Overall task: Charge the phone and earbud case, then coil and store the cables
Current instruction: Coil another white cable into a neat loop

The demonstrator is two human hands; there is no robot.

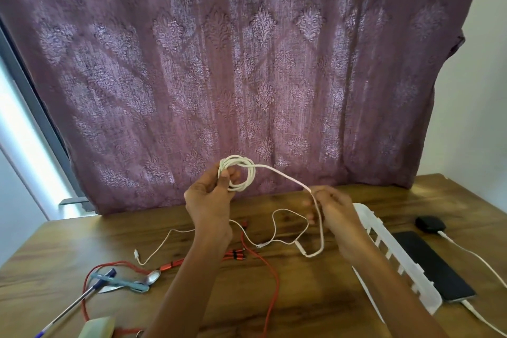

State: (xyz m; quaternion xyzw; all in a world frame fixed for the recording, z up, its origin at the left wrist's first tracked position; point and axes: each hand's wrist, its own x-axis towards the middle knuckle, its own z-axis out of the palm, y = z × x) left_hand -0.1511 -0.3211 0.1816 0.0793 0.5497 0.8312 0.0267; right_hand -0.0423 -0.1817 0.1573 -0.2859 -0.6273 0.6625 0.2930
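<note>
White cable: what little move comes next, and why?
Probably the right hand should swing its strand up and lay one more loop onto the coil that the left hand grips. The loose tail runs from the right hand's pinch down onto the table, so the winding looks unfinished.

Home interior, as I see it remotely: a patterned mauve curtain hangs before a window frame, behind a wood-grain table bearing household oddments, a spoon and a pen, with plain white wall to the right
</note>
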